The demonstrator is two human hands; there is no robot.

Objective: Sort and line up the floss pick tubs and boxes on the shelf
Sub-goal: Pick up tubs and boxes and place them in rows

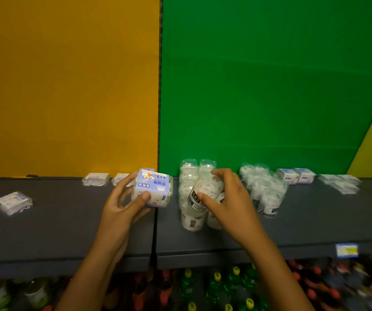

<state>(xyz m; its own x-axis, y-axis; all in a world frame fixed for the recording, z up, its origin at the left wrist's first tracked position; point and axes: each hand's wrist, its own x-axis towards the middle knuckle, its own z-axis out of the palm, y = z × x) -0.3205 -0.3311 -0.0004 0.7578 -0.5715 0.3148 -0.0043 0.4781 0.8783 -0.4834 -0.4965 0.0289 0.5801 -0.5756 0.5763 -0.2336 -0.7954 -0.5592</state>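
Near the shelf's front edge (pixel 203 254), our left hand (pixel 122 205) grips a blue-labelled box (pixel 152 187) between thumb and curled fingers, lifted clear, we judge for moving to its own kind. Our right hand (pixel 227 198) curls round a tilted clear tub (pixel 203 191) above the standing tubs (pixel 191 218), probably to seat it in line. Toward the back edge we count two more blue boxes (pixel 296 175). Flat packs (pixel 13 202) number at least three on the left. The tub count is blurred.

Orange wall panel (pixel 68 86) upper left, green one (pixel 270 86) right; bottles with yellow caps (pixel 217 286) along the bottom, price tag (pixel 346 250) lower right.
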